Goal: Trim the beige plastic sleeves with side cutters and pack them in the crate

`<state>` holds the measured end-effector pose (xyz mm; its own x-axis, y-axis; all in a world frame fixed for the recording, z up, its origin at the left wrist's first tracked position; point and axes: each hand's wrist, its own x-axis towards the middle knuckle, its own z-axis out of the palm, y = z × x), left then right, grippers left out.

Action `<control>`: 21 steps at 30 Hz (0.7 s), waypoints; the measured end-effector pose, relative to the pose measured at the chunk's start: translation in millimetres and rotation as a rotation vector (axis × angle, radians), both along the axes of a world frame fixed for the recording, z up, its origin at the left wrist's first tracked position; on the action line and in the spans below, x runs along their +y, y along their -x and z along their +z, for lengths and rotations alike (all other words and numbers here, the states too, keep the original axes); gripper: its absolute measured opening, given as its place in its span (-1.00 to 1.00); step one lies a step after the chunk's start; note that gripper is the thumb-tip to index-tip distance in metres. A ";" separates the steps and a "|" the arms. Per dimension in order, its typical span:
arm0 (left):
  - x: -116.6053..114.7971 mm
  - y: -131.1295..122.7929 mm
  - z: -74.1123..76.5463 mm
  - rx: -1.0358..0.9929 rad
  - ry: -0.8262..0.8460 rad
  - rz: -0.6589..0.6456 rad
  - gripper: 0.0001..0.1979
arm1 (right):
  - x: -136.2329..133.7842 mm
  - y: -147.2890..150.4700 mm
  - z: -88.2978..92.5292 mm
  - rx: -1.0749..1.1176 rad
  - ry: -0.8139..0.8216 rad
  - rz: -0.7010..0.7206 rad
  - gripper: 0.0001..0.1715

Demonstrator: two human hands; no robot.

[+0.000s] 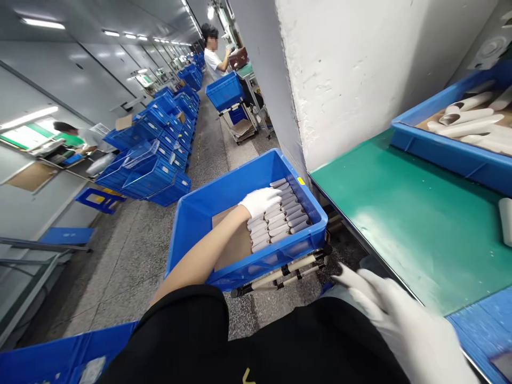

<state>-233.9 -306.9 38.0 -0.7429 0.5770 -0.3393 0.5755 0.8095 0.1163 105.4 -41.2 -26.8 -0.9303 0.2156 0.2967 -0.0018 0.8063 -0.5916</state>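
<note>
We find the gloved left hand (260, 202) lying unclenched on pale rolls (278, 218) stacked in the blue crate (236, 184) at centre, the right hand (400, 325) open and empty lower right (fingers spread); careless pressure could topple the rows.

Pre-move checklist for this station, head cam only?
1. Left hand gloved, resting on the stacked pale rolls: ok.
2. Right hand gloved, free, at the edge of the green bench: ok.
3. Rolls in the blue crate in tidy rows, beside a cardboard sheet: ok.
4. Loose white roll on the bench, outside the second blue crate: not ok.
5. Roll surfaces undamaged: cannot tell, too small to see.
</note>
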 end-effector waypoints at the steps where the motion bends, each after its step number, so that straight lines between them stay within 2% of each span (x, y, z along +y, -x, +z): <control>1: 10.5 -22.0 7.9 -0.038 -0.045 -0.085 -0.52 | -10.8 16.8 1.1 0.007 -0.013 0.030 -0.47; 2: 19.9 -45.1 15.5 -0.104 -0.095 -0.198 -0.48 | -20.1 34.3 2.8 0.011 -0.004 0.060 -0.48; 3: 27.9 -67.4 22.7 -0.187 -0.191 -0.361 -0.38 | -28.1 51.4 5.0 0.009 0.059 0.114 -0.51; 4: 34.0 -87.0 29.0 -0.210 -0.246 -0.452 -0.34 | -34.7 67.0 7.1 0.013 0.136 0.162 -0.53; 6: 39.3 -110.9 38.3 -0.165 -0.293 -0.534 -0.42 | -44.2 90.1 9.6 0.016 0.272 0.211 -0.55; 8: 34.3 -108.2 42.0 -0.105 -0.252 -0.536 -0.50 | -49.8 99.0 8.0 0.033 0.303 0.168 -0.52; 10: 19.9 -80.7 40.3 -0.020 -0.147 -0.352 -0.54 | -51.8 94.3 2.8 0.061 0.220 0.103 -0.40; 12: -0.3 -39.7 34.2 0.128 -0.016 0.064 -0.51 | -50.4 80.1 -3.5 0.106 0.090 0.073 -0.32; 13: -11.0 -18.7 29.7 0.164 0.029 0.194 -0.47 | -48.6 71.0 -6.1 0.124 0.025 0.074 -0.31; 15: -30.5 16.8 18.5 0.165 0.093 0.341 -0.42 | -43.4 51.4 -9.7 0.157 -0.066 0.079 -0.33; 17: -45.7 38.2 5.5 0.140 0.134 0.438 -0.46 | -37.7 32.8 -11.1 0.174 -0.102 0.082 -0.38; 19: -57.0 44.8 -6.9 0.126 0.140 0.491 -0.54 | -32.5 16.7 -11.4 0.182 -0.114 0.093 -0.44; 21: -64.4 40.7 -16.9 0.134 0.108 0.493 -0.58 | -28.2 2.9 -11.1 0.182 -0.124 0.106 -0.47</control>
<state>-274.5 -371.3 21.1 -0.9586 0.1145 -0.2605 0.1271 0.9914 -0.0318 102.6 -69.4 -37.9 -0.8748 0.0709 0.4793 -0.1880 0.8621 -0.4705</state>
